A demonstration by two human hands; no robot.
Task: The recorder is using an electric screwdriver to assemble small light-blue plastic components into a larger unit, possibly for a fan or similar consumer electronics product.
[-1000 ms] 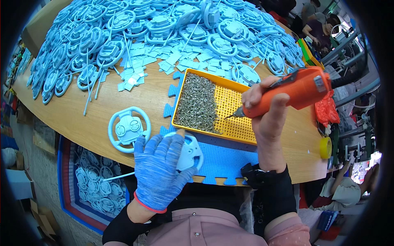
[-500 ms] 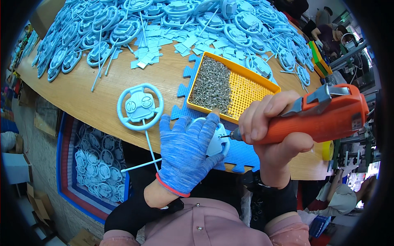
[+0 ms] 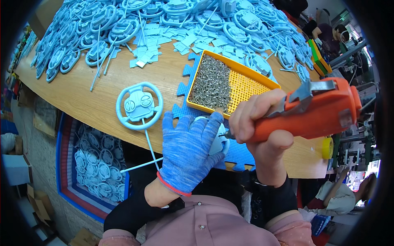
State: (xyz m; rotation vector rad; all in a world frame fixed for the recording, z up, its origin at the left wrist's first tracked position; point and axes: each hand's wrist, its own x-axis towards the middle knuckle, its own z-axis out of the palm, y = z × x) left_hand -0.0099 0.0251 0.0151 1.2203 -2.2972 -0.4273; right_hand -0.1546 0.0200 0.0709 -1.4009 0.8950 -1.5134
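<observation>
My left hand (image 3: pixel 188 149), in a blue knitted glove, lies over a light blue toy steering wheel (image 3: pixel 220 141) and holds it down on the blue foam mat (image 3: pixel 240 156). A thin stem sticks out to the left from beneath the glove, which hides much of the wheel. Bare and closed, my right hand (image 3: pixel 260 127) grips an orange power screwdriver (image 3: pixel 314 115). Its bit points left and meets the wheel's right part, close to the gloved fingers. A second toy steering wheel (image 3: pixel 140 104) rests face up on the table to the left.
Beyond my hands stands a yellow tray (image 3: pixel 242 69) with many small metal screws (image 3: pixel 211 82). Piled steering wheels (image 3: pixel 176 16) and flat blue plates (image 3: pixel 150 47) cover the far table. More wheels fill a bin (image 3: pixel 98 168) at lower left. Yellow tape (image 3: pixel 327 148) sits at right.
The screwdriver and my right hand have shifted slightly left, and the tool's body is tilted a little differently. My left hand stays over the steering wheel, almost unmoved.
</observation>
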